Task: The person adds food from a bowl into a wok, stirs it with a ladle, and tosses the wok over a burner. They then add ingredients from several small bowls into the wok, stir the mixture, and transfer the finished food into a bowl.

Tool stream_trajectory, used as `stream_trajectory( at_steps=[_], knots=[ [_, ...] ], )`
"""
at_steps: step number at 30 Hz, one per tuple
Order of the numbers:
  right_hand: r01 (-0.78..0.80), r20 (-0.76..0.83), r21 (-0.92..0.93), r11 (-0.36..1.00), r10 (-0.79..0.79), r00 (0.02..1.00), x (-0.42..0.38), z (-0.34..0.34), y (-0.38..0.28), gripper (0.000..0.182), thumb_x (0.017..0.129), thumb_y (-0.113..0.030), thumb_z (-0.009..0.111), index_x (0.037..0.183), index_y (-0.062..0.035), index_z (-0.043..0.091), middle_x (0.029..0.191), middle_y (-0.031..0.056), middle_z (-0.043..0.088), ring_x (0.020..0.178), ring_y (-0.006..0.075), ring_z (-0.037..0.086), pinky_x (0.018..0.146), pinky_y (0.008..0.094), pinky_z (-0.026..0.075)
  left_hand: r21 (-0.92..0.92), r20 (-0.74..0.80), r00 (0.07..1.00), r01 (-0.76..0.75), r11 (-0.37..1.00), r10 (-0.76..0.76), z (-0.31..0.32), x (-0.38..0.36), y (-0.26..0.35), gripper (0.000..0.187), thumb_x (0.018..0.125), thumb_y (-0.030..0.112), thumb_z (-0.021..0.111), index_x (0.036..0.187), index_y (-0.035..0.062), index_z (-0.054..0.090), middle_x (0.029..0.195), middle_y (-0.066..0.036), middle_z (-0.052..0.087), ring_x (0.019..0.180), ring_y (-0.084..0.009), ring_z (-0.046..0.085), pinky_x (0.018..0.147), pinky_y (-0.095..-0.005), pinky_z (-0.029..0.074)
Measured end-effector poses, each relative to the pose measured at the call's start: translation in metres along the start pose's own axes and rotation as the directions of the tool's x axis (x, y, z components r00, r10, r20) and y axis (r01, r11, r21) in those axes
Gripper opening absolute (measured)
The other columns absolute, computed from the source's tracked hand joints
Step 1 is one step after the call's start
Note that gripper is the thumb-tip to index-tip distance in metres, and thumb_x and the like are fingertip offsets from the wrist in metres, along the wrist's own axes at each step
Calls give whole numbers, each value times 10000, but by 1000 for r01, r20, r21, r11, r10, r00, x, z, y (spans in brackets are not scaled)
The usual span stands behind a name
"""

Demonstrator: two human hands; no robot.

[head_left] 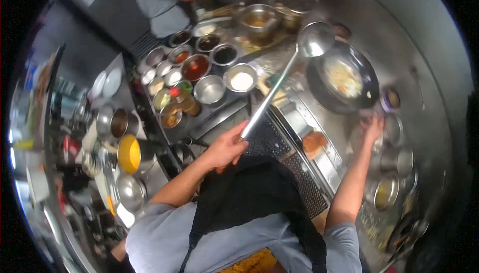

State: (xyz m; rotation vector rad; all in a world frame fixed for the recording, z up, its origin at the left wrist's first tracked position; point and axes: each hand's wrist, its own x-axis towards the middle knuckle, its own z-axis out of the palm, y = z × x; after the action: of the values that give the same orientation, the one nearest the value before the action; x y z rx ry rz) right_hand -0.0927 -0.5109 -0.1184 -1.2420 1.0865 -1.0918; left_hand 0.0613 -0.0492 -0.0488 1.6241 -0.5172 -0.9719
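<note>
My left hand is wrapped around the handle of a long metal wok ladle. Its shiny bowl is raised at the upper right, overlapping the far edge of a dark wok in this view. Pale shredded food with an orange bit lies in the wok. On the wok's near side, my right hand reaches over the steel counter, beside a metal pot and a can with a purple label. Its fingers are blurred, and I cannot tell whether they grip anything.
Bowls of sauces and seasonings, among them a red sauce and a white powder, stand left of the ladle. An orange-brown sponge-like block sits on the counter ledge. Another person works at the back by a flame.
</note>
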Motion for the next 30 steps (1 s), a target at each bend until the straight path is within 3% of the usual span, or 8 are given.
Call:
stream_trajectory(
  at_steps=[7,9,10,13,21,22,25,30],
  knots=[
    [302,368,-236,924,-203,907,-112,73,116,502,981,-286,545,1367,18,442,1095,123,601,915,164,598,765,304,505,2,-451,888,103,995,-91,-160,-60,-11,660,900,39,497,1512,107,260,636,-5,498,416,-102,462,413,-257,431],
    [191,572,-565,802,214,792,-157,76,168,454,954,-183,538,1343,38,461,1142,199,603,959,273,621,916,360,459,134,-489,870,146,980,-63,-210,-49,-5,642,873,50,476,1490,129,316,613,-7,489,411,-116,470,409,-278,432],
    [457,642,-474,753,-60,764,-204,82,180,452,913,-153,552,1311,47,475,1132,192,612,957,299,619,892,392,477,154,-520,851,179,972,-74,-232,-41,-9,624,863,53,470,1471,126,349,609,-9,489,414,-121,479,410,-286,434],
    [506,725,-616,604,181,665,-271,80,199,508,855,-156,593,1321,0,466,1138,220,641,1009,365,641,839,432,512,175,-553,828,226,958,-95,-293,-3,-47,583,848,58,486,1422,111,398,621,-27,499,422,-141,497,418,-297,444],
    [199,468,-760,619,308,828,-259,-39,293,530,844,-127,575,1337,24,452,869,166,652,750,284,626,671,377,486,200,-639,769,214,956,-39,-350,30,-111,557,819,58,501,1370,36,426,651,-86,569,440,-205,558,425,-350,472],
    [123,384,-766,630,295,875,-254,-57,319,513,853,-103,536,1326,68,432,690,124,623,532,232,589,503,335,460,150,-622,779,218,964,-79,-351,28,-108,561,826,66,504,1380,50,417,653,-73,560,438,-196,540,421,-343,459],
    [412,510,-783,467,102,854,-243,-81,344,494,846,-91,536,1307,61,444,627,87,569,483,174,537,446,306,424,-125,-553,803,184,975,-222,-362,24,-103,560,849,78,507,1399,87,402,651,-39,531,436,-172,496,411,-322,423],
    [329,535,-722,609,188,824,-220,-55,347,462,861,-53,514,1308,44,449,639,55,580,482,164,534,427,322,420,-640,-398,825,64,766,-402,-369,13,-85,548,899,87,505,1425,151,369,635,17,473,436,-123,433,392,-278,350]
  ],
)
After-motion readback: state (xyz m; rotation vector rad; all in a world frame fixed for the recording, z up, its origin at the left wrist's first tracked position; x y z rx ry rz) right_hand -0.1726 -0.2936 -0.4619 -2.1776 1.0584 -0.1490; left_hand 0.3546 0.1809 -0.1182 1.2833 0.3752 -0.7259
